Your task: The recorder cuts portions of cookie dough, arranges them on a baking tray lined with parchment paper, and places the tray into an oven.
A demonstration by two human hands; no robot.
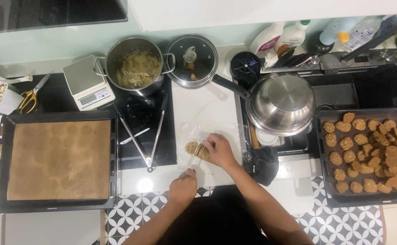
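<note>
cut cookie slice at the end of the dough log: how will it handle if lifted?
The cookie slice looks thin and studded with bits, so probably soft and crumbly; likely to bend or break if pinched. Being flat, it shouldn't roll. The right hand steadies the dough log; the left hand grips a knife.

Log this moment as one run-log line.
left hand: grips knife handle | right hand: steadies cookie dough log | left: lined tray | right: cookie tray
</note>
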